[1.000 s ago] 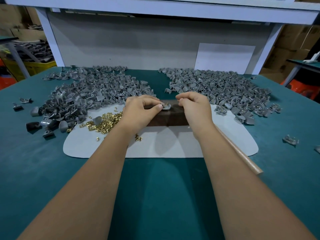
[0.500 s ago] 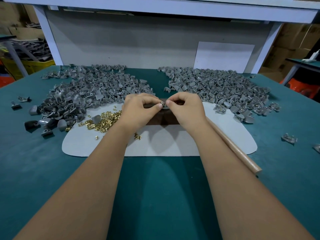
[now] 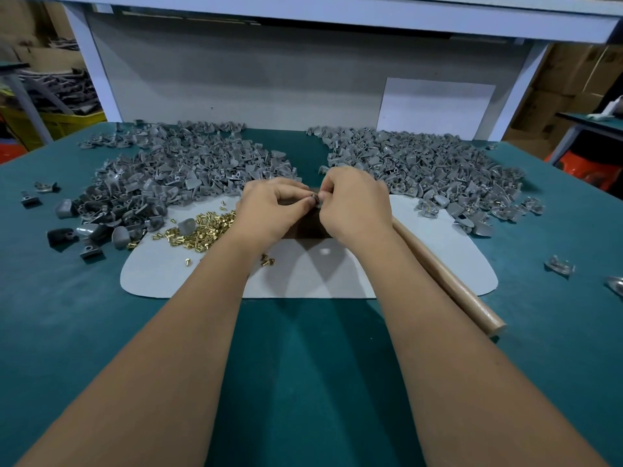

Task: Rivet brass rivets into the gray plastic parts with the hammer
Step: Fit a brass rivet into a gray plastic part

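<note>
Head view, listed from the lower edge of the frame upward.

Teal felt-covered table (image 3: 303,382): fills the lower frame; two bare forearms cross it toward centre.

Pale wooden hammer handle (image 3: 448,278): lies diagonally at right of centre, its butt end on the teal surface, its upper part running under the right wrist; the head is hidden.

Light gray rounded mat (image 3: 337,278): centre frame, on the table.

Loose brass rivets (image 3: 202,230): small heap on the mat's left part, just left of the left wrist; a few strays lie nearer.

Dark brown block (image 3: 308,227): on the mat, directly beneath both hands.

Left hand (image 3: 269,210) and right hand (image 3: 354,203): meeting at centre, fingers curled, thumb and forefinger tips pinching one small gray plastic part (image 3: 315,199) between them above the block. Whether a rivet sits in it cannot be told.

Left pile of gray plastic parts (image 3: 175,173): upper left of centre.

Right pile of gray plastic parts (image 3: 431,170): upper right, some showing brass.

White-framed gray back panel (image 3: 253,85): top of frame.
</note>
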